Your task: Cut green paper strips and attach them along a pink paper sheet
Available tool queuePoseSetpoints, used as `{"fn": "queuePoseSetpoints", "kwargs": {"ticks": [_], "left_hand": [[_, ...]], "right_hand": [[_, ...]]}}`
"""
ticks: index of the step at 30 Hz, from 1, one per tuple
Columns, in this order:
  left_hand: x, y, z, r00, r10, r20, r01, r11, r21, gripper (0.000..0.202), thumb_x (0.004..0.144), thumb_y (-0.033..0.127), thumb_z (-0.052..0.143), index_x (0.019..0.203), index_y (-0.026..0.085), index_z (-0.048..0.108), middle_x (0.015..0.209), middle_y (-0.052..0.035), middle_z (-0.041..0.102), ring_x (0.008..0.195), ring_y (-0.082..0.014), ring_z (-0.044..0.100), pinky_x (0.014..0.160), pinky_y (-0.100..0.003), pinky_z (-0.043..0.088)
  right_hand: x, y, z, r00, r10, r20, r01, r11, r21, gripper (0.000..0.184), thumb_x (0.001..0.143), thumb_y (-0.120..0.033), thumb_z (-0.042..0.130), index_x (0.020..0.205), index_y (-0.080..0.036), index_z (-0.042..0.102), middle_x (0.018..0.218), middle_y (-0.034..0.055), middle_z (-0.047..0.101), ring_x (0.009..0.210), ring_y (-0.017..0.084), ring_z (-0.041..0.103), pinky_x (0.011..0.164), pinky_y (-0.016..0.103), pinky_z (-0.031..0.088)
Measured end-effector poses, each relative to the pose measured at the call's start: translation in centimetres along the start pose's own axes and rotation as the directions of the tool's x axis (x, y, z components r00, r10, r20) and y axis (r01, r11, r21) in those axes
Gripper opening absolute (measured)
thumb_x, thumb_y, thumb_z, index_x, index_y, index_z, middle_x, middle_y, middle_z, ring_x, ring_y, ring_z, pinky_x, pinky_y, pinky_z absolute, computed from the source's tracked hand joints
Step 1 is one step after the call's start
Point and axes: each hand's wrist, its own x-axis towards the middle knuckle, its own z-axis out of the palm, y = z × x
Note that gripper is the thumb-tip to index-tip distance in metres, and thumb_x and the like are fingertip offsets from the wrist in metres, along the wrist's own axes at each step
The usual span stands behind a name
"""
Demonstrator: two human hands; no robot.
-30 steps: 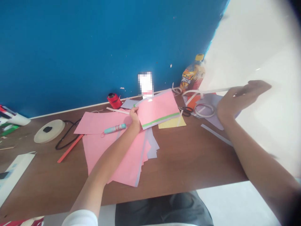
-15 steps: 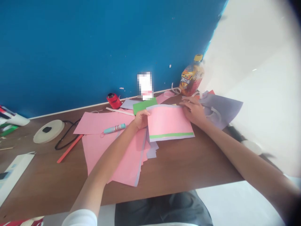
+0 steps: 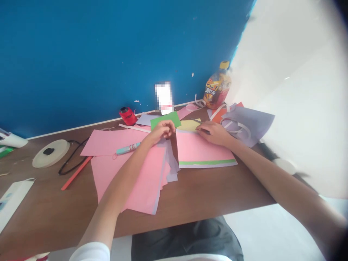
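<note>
The pink sheet (image 3: 202, 150) has been lowered flat onto the table (image 3: 217, 188), just below both sets of fingers. Left hand (image 3: 163, 130) is curled, fingers drawn together at the sheet's top-left corner. Right hand (image 3: 213, 132) lies palm-down, fingers extended together on the upper edge.

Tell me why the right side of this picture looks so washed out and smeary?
Head view: strong glare bleaches the white surface right of the table; the far right corner fades into a dark, rounded edge. The right forearm blurs toward the frame edge, while the right hand, left hand and pink sheet stay fairly sharp.
</note>
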Motion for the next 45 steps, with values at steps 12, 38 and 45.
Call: {"fn": "queuePoseSetpoints", "kwargs": {"ticks": [12,38,45], "left_hand": [[0.5,-1.5,1.7,0.951,0.253,-0.176,0.063,0.398,0.915,0.013,0.092,0.029,0.052,0.092,0.02,0.062,0.114,-0.01,0.057,0.116,-0.0298,0.041,0.092,-0.042,0.031],[-0.4,3.8,2.2,0.974,0.193,-0.115,-0.048,0.68,0.732,0.019,0.092,0.037,0.048,0.1,0.022,0.056,0.067,0.0026,0.064,0.064,-0.0138,0.057,0.065,-0.026,0.037],[-0.6,3.4,3.4,0.993,0.089,0.079,-0.119,0.808,0.577,0.026,0.09,0.042,0.053,0.106,0.022,0.057,0.076,0.0009,0.063,0.068,-0.0125,0.056,0.065,-0.026,0.039]], "right_hand": [[0.4,-1.5,0.3,0.985,-0.122,0.124,0.145,0.969,-0.2,0.026,0.092,-0.043,0.053,0.089,-0.021,0.065,0.095,0.0109,0.065,0.092,0.028,0.058,0.079,0.04,0.042],[0.6,-3.3,1.6,0.997,0.062,-0.048,-0.05,0.972,0.229,0.035,0.098,-0.039,0.044,0.087,-0.02,0.071,0.091,0.0089,0.068,0.089,0.023,0.063,0.083,0.037,0.047],[0.8,-3.6,0.7,0.91,0.414,-0.026,-0.309,0.72,0.621,0.038,0.091,-0.053,0.052,0.109,-0.021,0.063,0.088,0.0047,0.07,0.08,0.018,0.066,0.074,0.032,0.052]]}}
